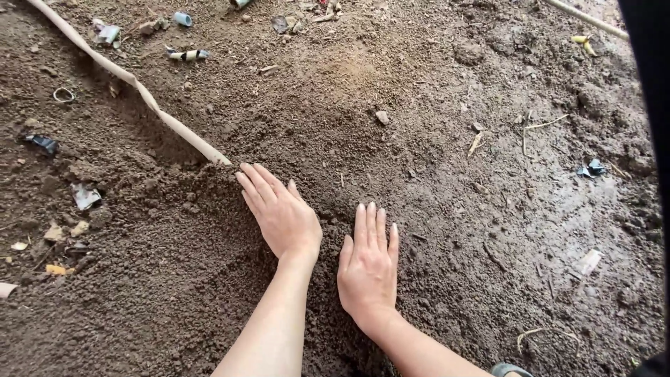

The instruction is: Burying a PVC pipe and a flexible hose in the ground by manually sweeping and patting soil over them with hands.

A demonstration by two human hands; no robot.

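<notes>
- Fingers (259, 183) straight and together, gripping nothing, both palms flat as if pressing the soil (174, 265) level
- left hand (282, 214) just beside hose (125, 77), where it enters the ground
- right hand (368, 265) close alongside, toward the near edge

Hose (132, 84): pale, running off the top left edge; its lower end is disappearing into the soil (419, 174) beside the left hand (283, 216). Both forearms are being cut off by the bottom edge. Palms of left and right hand (368, 269) are lying hidden against the soil. Litter scraps (105, 31) near the top edge: too small to identify. Dark shape (645, 84) is blocking the right edge.
</notes>
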